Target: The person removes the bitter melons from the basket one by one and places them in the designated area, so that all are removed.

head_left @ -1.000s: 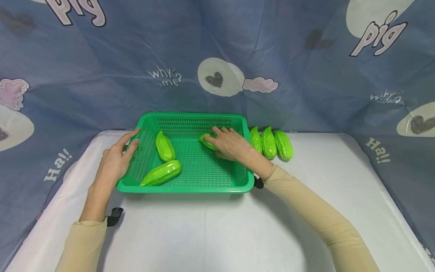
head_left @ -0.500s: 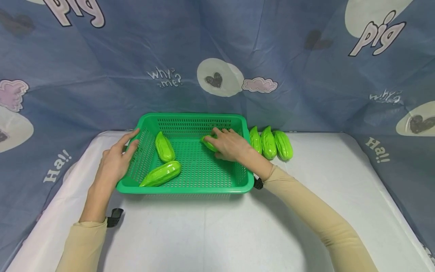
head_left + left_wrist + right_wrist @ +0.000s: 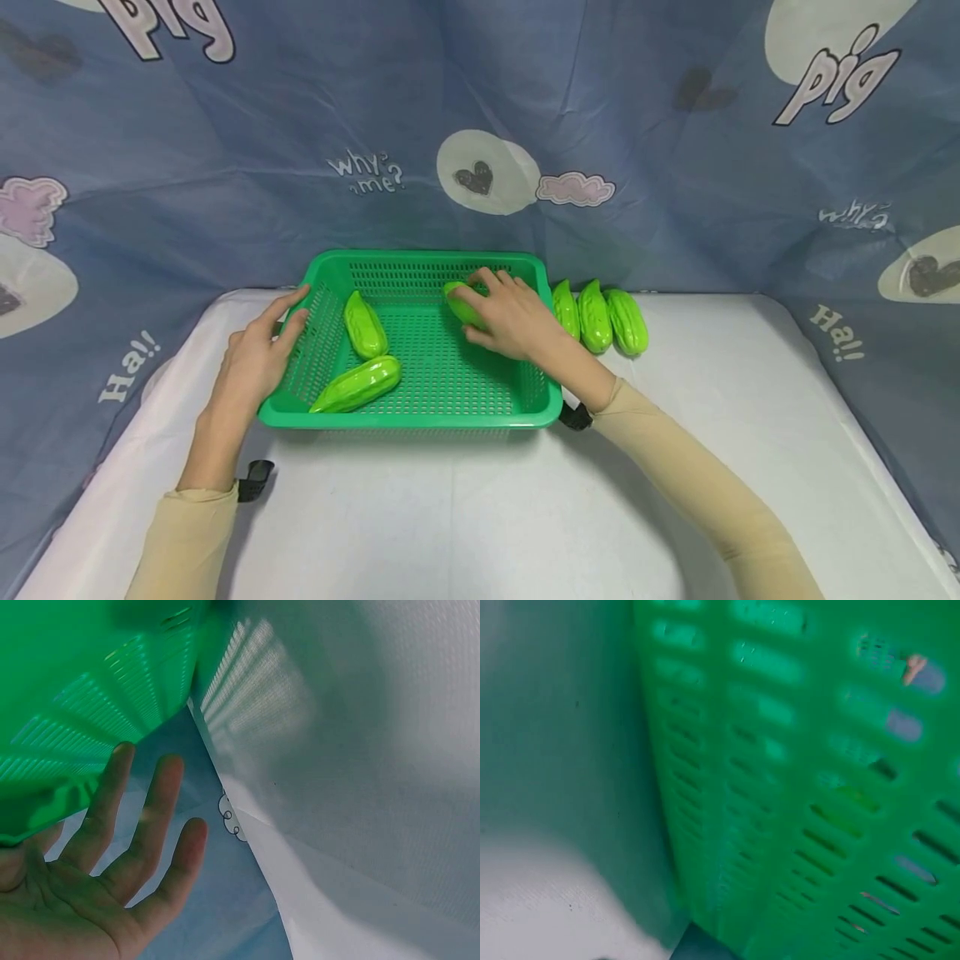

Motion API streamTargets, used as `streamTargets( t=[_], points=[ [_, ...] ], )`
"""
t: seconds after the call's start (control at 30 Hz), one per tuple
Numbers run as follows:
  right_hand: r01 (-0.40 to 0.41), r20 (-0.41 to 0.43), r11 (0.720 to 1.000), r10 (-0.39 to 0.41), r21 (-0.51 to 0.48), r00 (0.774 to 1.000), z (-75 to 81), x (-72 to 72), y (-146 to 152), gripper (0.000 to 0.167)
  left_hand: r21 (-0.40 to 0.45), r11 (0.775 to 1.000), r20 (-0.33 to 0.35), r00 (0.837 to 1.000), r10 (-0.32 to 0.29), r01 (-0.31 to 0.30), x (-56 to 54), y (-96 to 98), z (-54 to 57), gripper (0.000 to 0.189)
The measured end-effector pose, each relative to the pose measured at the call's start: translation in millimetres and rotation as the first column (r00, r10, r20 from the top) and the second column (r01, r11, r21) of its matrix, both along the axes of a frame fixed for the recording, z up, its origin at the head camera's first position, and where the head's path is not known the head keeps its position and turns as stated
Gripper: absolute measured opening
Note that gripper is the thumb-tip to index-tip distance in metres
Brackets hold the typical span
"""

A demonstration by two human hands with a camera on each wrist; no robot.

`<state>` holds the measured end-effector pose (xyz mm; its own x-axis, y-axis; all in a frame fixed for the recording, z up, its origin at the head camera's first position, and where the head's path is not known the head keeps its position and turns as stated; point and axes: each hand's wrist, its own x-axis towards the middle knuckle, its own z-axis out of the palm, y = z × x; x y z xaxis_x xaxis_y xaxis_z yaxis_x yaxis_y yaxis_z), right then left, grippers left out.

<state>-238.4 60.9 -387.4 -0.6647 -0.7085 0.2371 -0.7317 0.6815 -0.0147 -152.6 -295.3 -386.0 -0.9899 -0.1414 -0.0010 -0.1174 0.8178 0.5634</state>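
Note:
A green plastic basket stands on the white table. Inside it, toward the back right, my right hand grips a glossy, ridged green bitter melon; the hand covers much of it. At the basket's left rim is my left hand, its thumb lying over the edge. In the left wrist view, the fingers of that hand stretch out spread along the basket's outer wall. A second bitter melon and a third lie in the left part of the basket.
Outside the basket's right wall, three more bitter melons stand side by side. A blue printed cloth hangs behind the white table. The right wrist view is filled mostly by the basket's slotted wall.
The bitter melon in my right hand has turned and its visible end has shifted toward the back of the basket. The right hand moved slightly with it; the left hand stayed in place.

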Motion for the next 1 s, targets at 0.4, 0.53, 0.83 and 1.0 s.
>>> streamTargets(
  t=[0.4,0.53,0.83,1.0],
  points=[
    [-0.029,-0.113,0.987,0.011,-0.161,0.994,11.3,18.6,11,0.043,0.009,1.000,-0.008,1.000,0.002,-0.002,0.2,0.7,0.5,0.061],
    [-0.004,-0.114,0.983,-0.018,-0.181,0.993,17.3,23.9,18,0.045,0.008,1.000,-0.006,1.000,0.005,-0.005,0.4,1.1,0.5,0.061],
    [0.062,-0.155,0.973,-0.098,-0.222,0.983,20.9,34.9,35,0.046,0.013,1.000,0.003,1.000,0.009,-0.009,0.1,0.7,0.0,0.061],
    [0.086,-0.155,0.975,-0.118,-0.203,0.981,22.3,42.1,45,0.047,0.015,1.000,0.001,1.000,0.005,-0.005,-0.2,0.6,-0.8,0.061]
  ],
)
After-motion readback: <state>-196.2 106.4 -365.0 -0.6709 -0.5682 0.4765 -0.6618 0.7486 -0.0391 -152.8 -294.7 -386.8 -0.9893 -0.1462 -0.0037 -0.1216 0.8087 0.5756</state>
